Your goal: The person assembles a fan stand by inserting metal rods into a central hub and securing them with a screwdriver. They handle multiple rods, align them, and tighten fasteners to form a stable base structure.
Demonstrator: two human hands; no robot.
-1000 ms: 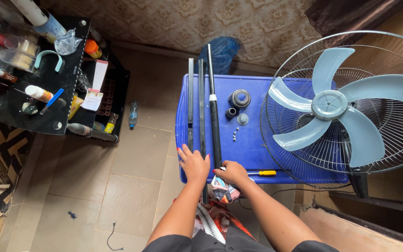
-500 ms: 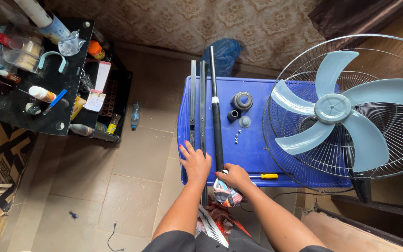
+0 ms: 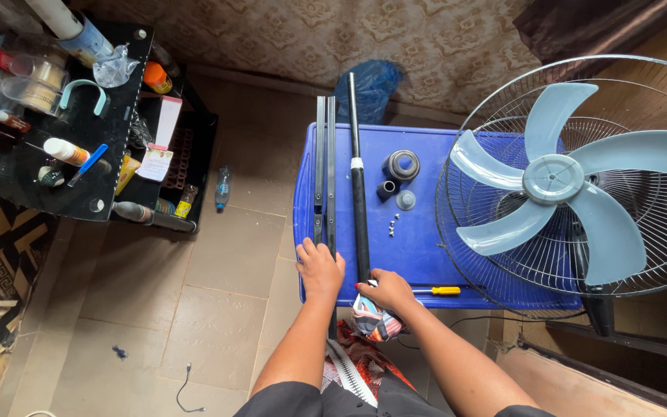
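My left hand point(image 3: 319, 270) lies over the near ends of two flat black bars point(image 3: 325, 170), fingers curled on them. The bars run side by side along the left of a blue plastic table point(image 3: 418, 239). My right hand point(image 3: 386, 289) grips the near end of a long black pole point(image 3: 359, 208) with a white band, lying just right of the bars. A multicoloured cloth point(image 3: 372, 323) hangs under that hand at the table's front edge.
A large pale-blue fan point(image 3: 573, 181) in its wire cage covers the table's right side. A round black collar point(image 3: 400, 164), a short tube point(image 3: 384, 189), a cap point(image 3: 404, 200), small screws point(image 3: 390, 226) and a yellow-handled screwdriver point(image 3: 443, 290) lie on the table. A cluttered black shelf point(image 3: 110, 147) stands at left.
The fingers of my left hand have drawn together over the bars, and the two bars now lie closer to each other. My right hand has stayed on the pole's end.
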